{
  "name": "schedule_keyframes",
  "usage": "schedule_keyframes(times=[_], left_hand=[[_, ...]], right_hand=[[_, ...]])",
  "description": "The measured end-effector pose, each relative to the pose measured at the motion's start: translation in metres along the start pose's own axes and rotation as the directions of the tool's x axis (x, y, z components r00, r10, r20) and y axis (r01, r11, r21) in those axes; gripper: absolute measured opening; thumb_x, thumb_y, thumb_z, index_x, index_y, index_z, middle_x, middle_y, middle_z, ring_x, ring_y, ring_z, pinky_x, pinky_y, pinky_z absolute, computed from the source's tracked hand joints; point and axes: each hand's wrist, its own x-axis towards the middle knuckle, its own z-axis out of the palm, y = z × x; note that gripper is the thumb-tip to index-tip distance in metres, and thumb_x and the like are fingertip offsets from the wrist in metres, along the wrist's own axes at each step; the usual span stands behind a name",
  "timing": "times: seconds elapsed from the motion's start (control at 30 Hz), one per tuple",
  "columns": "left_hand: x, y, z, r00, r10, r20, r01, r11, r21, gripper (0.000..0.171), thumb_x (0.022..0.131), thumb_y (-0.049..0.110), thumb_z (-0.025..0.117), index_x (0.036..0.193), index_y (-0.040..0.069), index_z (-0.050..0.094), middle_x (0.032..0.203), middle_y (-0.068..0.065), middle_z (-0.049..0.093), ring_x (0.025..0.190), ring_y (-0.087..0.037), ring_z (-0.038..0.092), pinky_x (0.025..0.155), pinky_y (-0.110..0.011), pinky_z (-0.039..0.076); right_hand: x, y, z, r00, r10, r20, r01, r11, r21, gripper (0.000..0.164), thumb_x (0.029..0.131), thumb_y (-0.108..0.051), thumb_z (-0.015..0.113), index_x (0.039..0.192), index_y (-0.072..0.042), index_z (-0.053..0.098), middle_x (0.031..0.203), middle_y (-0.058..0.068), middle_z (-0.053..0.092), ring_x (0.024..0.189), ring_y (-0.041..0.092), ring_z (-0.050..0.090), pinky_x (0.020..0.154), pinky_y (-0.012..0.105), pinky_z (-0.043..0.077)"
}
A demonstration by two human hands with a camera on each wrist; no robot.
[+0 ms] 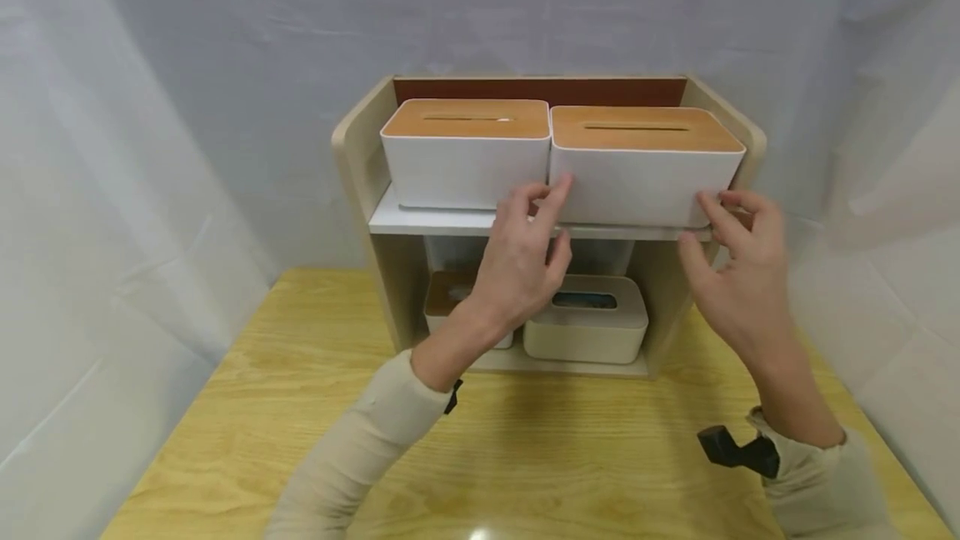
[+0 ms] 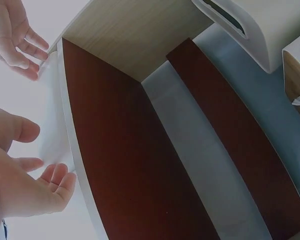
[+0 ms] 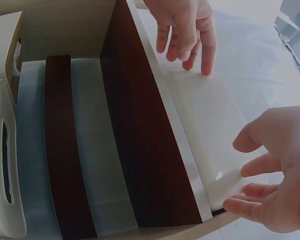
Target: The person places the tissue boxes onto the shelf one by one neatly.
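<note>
On the upper shelf stands a white tissue box point(image 1: 633, 188) with a wooden lid, at the right. My left hand point(image 1: 519, 261) has its index fingertip against the box's front face near the left corner, the other fingers loosely bent. At the opposite end my right hand point(image 1: 750, 269) touches the front right corner with relaxed, spread fingers. Neither hand wraps around the box. In the right wrist view the box's white side point(image 3: 210, 130) lies between both hands. A second white tissue box point(image 1: 467, 172) with a wooden lid stands close beside it on the left.
The two-tier wooden shelf point(image 1: 384, 290) stands on a yellow wood-grain table point(image 1: 300, 407). Its lower tier holds a cream tissue box point(image 1: 588, 342) and a smaller wooden-lidded box point(image 1: 442, 294), partly hidden behind my left arm. White curtains point(image 1: 247, 40) hang around.
</note>
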Motion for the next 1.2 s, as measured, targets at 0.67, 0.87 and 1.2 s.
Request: schedule_keyframes(times=[0.67, 0.87, 1.2], left_hand=[[-0.003, 0.011, 0.002, 0.969, -0.186, 0.165, 0.16, 0.974, 0.159, 0.054, 0.098, 0.019, 0.057, 0.149, 0.006, 0.043, 0.143, -0.018, 0.041, 0.119, -0.037, 0.037, 0.094, -0.05, 0.039], [-0.012, 0.007, 0.0, 0.985, -0.125, 0.121, 0.104, 0.98, 0.169, 0.054, 0.099, 0.022, 0.056, 0.15, 0.007, 0.042, 0.147, -0.02, 0.036, 0.125, -0.038, 0.032, 0.098, -0.052, 0.036], [-0.052, -0.003, -0.004, 0.992, -0.055, 0.111, 0.037, 0.987, 0.155, 0.059, 0.098, 0.03, 0.061, 0.149, 0.007, 0.043, 0.154, -0.026, 0.026, 0.137, -0.043, 0.023, 0.11, -0.058, 0.026]], right_hand=[[-0.002, 0.003, 0.004, 0.982, 0.08, 0.173, -0.074, 0.997, -0.037, 0.057, 0.09, -0.006, 0.067, 0.144, 0.001, 0.049, 0.158, 0.023, 0.028, 0.14, 0.044, 0.035, 0.112, 0.061, 0.029], [-0.009, 0.006, 0.004, 0.982, 0.007, 0.189, -0.007, 1.0, 0.001, 0.061, 0.09, -0.003, 0.068, 0.146, -0.002, 0.047, 0.158, 0.022, 0.03, 0.145, 0.043, 0.027, 0.112, 0.065, 0.025], [-0.048, 0.016, 0.027, 0.934, -0.274, 0.228, 0.285, 0.959, -0.015, 0.071, 0.102, -0.054, 0.042, 0.152, -0.003, 0.038, 0.156, 0.033, 0.023, 0.145, 0.053, 0.015, 0.116, 0.067, 0.013]])
